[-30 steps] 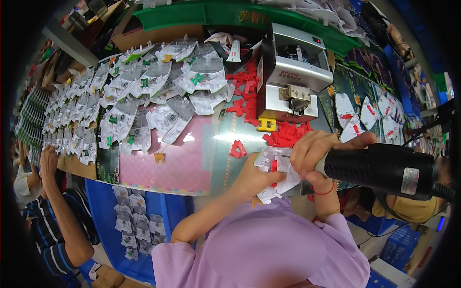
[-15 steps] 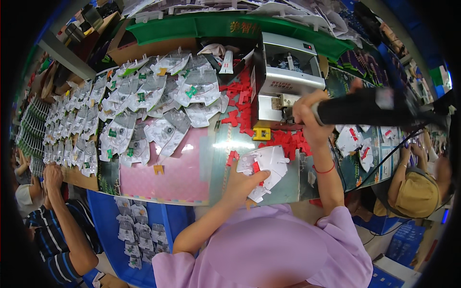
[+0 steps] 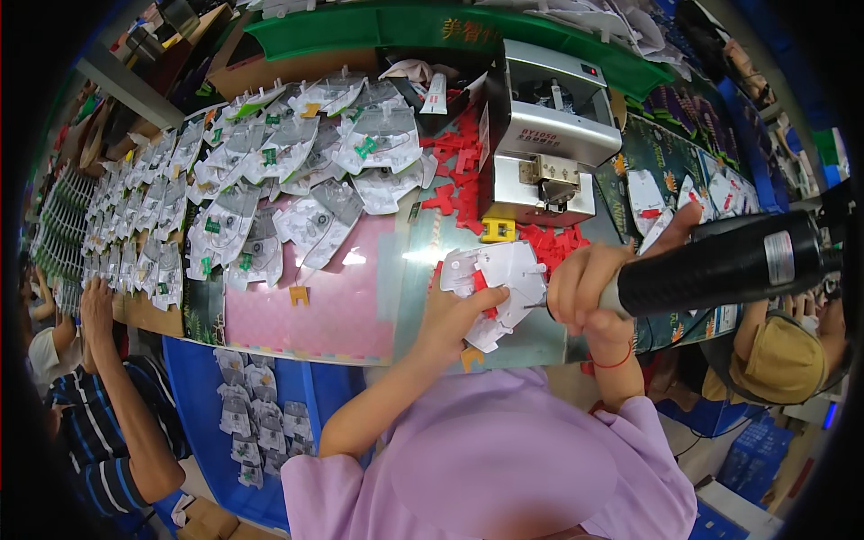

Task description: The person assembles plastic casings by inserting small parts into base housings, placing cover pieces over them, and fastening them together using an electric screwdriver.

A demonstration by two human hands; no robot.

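A person in a lilac top works at a cluttered bench (image 3: 315,315), pressing the tip of a black electric screwdriver (image 3: 720,265) into a white plastic part (image 3: 499,274) that lies just in front of a grey metal machine (image 3: 544,135). The right hand (image 3: 585,288) is wrapped tight around the tool's front end, one finger stretched out along the top; the left hand (image 3: 454,319) pins the white part down from its near edge, fingers curled over it (the thumb lies against a red piece set into the part). Loose red plastic pieces (image 3: 459,171) are heaped to the left of the machine and along its front, with a small yellow block (image 3: 498,230) at its front corner. Further left of the machine, rows of white and clear moulded parts (image 3: 270,180) with green clips cover the bench. Another person in a striped shirt (image 3: 99,423) stands at the far left end.
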